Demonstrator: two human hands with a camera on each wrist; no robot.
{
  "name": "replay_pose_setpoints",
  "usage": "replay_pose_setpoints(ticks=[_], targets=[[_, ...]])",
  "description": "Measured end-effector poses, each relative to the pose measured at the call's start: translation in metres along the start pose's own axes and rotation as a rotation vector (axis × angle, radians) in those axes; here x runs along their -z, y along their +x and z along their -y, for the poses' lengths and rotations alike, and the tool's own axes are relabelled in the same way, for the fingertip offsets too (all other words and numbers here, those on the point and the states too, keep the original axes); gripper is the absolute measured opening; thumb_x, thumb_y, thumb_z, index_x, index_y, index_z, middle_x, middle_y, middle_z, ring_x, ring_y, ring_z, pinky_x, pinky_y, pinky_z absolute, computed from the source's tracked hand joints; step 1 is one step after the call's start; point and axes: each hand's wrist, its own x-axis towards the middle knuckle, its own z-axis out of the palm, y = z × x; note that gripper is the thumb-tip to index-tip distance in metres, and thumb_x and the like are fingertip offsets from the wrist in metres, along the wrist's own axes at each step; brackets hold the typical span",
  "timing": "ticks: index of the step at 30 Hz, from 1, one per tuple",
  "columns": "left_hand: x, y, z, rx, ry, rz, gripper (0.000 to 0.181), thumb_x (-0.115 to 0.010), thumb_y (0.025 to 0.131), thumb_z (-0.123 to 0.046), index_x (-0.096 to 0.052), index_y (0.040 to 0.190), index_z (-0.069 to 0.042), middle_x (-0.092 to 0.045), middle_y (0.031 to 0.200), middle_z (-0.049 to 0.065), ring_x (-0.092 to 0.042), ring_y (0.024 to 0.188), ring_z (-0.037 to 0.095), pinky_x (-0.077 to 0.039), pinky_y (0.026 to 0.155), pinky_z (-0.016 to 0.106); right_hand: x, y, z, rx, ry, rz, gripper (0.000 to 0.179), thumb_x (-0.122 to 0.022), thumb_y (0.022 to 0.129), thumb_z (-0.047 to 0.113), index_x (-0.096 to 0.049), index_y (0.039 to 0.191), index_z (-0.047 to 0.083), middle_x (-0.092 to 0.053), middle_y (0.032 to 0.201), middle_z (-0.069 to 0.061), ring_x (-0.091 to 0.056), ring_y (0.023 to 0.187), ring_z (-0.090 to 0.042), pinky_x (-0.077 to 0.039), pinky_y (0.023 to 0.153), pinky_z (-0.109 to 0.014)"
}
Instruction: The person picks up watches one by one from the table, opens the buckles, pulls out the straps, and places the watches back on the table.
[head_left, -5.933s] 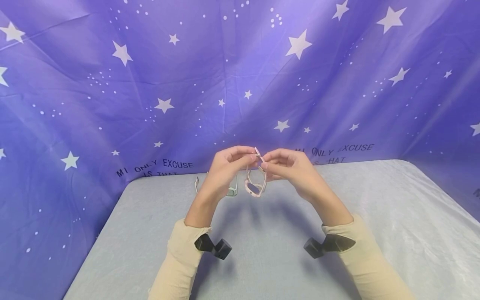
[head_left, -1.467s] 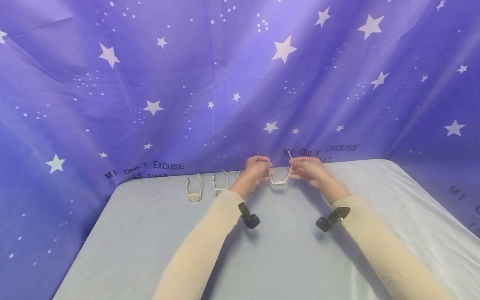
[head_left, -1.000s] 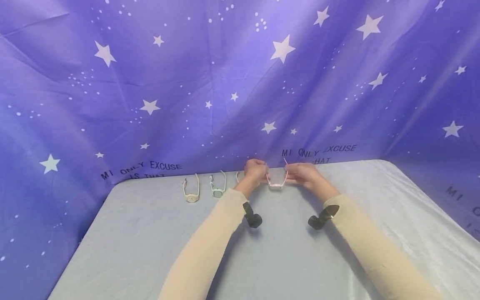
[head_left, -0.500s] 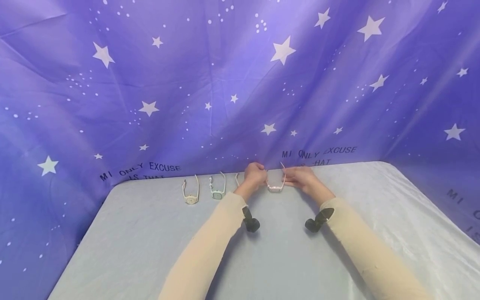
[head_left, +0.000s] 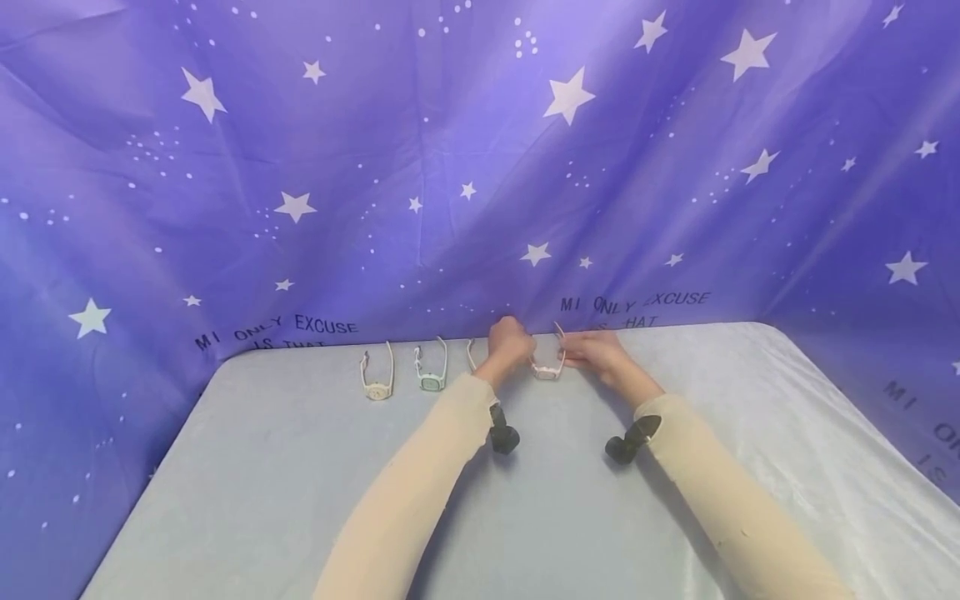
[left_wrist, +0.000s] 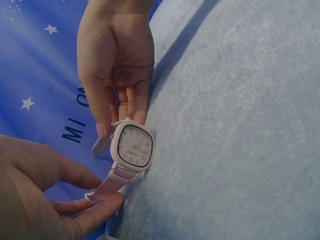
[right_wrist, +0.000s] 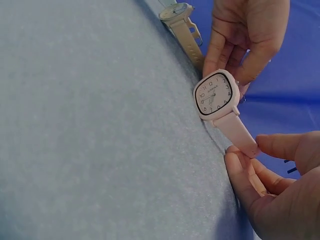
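Note:
A pale pink wristwatch point(head_left: 546, 375) with a rounded square dial is at the back of the table, its two strap ends raised. My left hand point(head_left: 510, 346) grips the buckle end of its strap; in the left wrist view the fingers point(left_wrist: 100, 212) lie around that end. On the other side, my right hand point(head_left: 600, 352) pinches the holed strap end between thumb and fingers, as the right wrist view shows. The watch case point(right_wrist: 215, 95) faces up at a tilt. Whether it bears fully on the cloth is hard to tell.
Left of the hands stand a cream watch point(head_left: 378, 390) and a pale green watch point(head_left: 431, 382), straps up. Another beige watch point(right_wrist: 176, 12) is mostly hidden behind my left hand in the head view. A purple starry curtain point(head_left: 450, 167) hangs behind the grey cloth-covered table point(head_left: 570, 517).
The pink watch, held up before me in both hands earlier, has come down to the table's back, right of the other watches. Over the last second the hands shift only slightly.

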Motion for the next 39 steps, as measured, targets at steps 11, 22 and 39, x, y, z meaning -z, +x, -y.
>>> replay_pose_setpoints(ticks=[11, 22, 39], targets=[[-0.005, -0.001, 0.002, 0.025, -0.008, 0.051, 0.002, -0.066, 0.083, -0.003, -0.065, 0.083, -0.002, -0.071, 0.092, 0.015, -0.058, 0.075, 0.023, -0.047, 0.058, 0.025, -0.002, 0.002, 0.000, -0.008, -0.135, -0.096, 0.042, -0.062, 0.096, -0.003, -0.051, 0.132, -0.021, -0.070, 0.107, -0.020, -0.068, 0.073, -0.005, -0.061, 0.077, -0.020], [-0.008, -0.001, -0.002, 0.039, -0.038, 0.091, 0.007, -0.066, 0.082, -0.002, -0.066, 0.088, 0.000, -0.066, 0.085, 0.011, -0.053, 0.069, 0.019, -0.041, 0.051, 0.023, -0.002, 0.003, -0.001, 0.017, -0.248, -0.171, 0.039, -0.064, 0.095, 0.001, -0.056, 0.127, -0.019, -0.062, 0.127, -0.036, -0.067, 0.076, -0.008, -0.062, 0.080, -0.023], [-0.002, 0.003, 0.005, 0.055, -0.266, 0.123, 0.016, -0.069, 0.088, -0.010, -0.058, 0.078, -0.004, -0.055, 0.074, 0.002, -0.046, 0.061, 0.015, -0.037, 0.051, 0.024, 0.012, 0.014, -0.002, 0.009, -0.126, -0.178, 0.042, -0.056, 0.099, 0.000, -0.048, 0.135, -0.020, -0.067, 0.093, -0.009, -0.062, 0.073, -0.004, -0.060, 0.071, -0.018]])
